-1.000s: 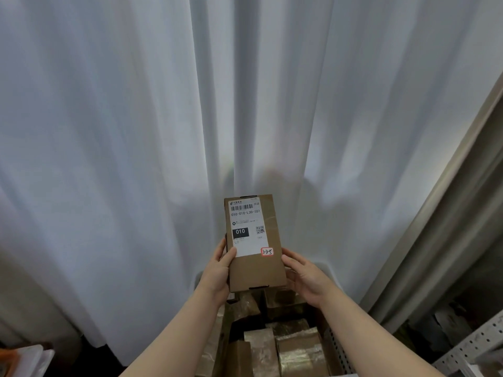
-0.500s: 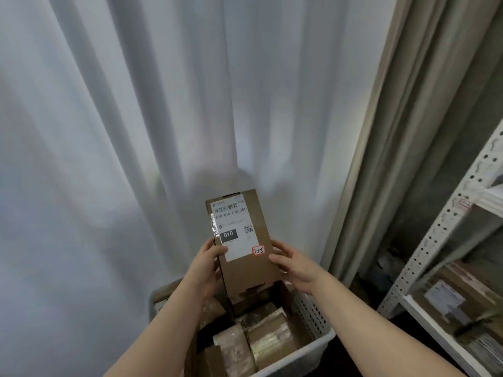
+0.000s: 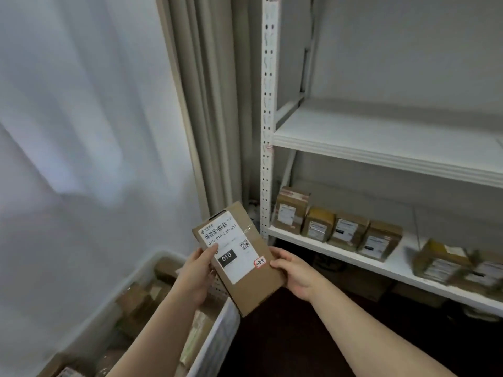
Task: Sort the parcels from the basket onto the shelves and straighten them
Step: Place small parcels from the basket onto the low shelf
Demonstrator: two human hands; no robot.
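Parcel: a flat brown parcel [image 3: 246, 270] is held in the air above the basket's right rim, in front of the shelf unit, with its white label facing the camera.
Long axis: it runs from upper left to lower right. The barcode end is up and leans left, and the plain end points down toward the dark floor [image 3: 285, 346].
Left hand [image 3: 198, 270]: it grips the left long edge, with the thumb lying on the label beside the black "010" patch.
Right hand [image 3: 296, 273]: its fingers are curled round the right long edge below a small red-bordered sticker.
Basket [image 3: 217, 338]: white, at lower left, with brown parcels inside.
Edges: the parcel's upper corner is near the perforated post [image 3: 266, 131] but apart from it.
Lower shelf [image 3: 340, 253]: 4 small boxes [image 3: 318, 224] stand in a row from the post. Bare board shows between the 4th box and the blurred parcels [image 3: 446, 263] farther right.
Upper shelf [image 3: 381, 151]: a white board, well above the 2 hands.
Left side: a white curtain [image 3: 81, 131] hangs close behind the basket.
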